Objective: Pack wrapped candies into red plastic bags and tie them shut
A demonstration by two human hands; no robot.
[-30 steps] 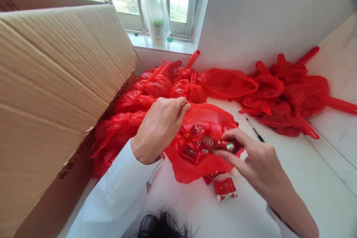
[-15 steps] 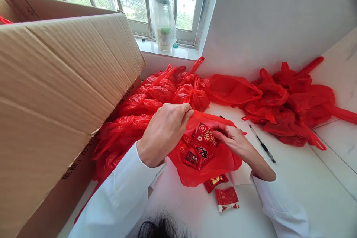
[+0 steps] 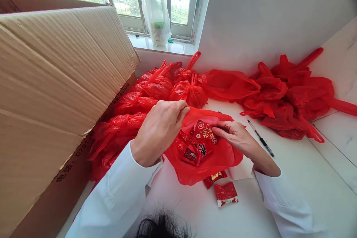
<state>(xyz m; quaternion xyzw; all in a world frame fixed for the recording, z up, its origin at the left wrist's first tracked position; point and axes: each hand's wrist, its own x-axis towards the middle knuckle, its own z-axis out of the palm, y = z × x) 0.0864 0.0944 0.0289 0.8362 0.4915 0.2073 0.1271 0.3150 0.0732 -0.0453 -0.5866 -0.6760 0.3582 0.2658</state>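
Observation:
A red plastic bag (image 3: 181, 173) lies open on the white surface, its mouth facing me. My left hand (image 3: 161, 130) is closed in a pinch on the bag's upper left edge. Over the bag's right side, my right hand (image 3: 230, 134) pinches a red snack packet (image 3: 205, 131) with gold lettering by its right end. Below that packet, several small red snack packets (image 3: 190, 155) lie inside the bag. In front of the bag rest a shiny red and gold packet (image 3: 214, 178) and a red and white packet (image 3: 226, 194).
A large cardboard box (image 3: 61, 67) stands on the left. Filled, tied red bags (image 3: 189, 91) crowd beside it, and loose red bags (image 3: 301, 96) are heaped at the right. A black pen (image 3: 261, 139) lies near a sheet of paper (image 3: 241, 171). On the windowsill stands a bagged cup (image 3: 158, 18).
The view has shifted slightly. Both hands keep their grips, and the packet in my right hand stays over the bag's contents, hardly moved.

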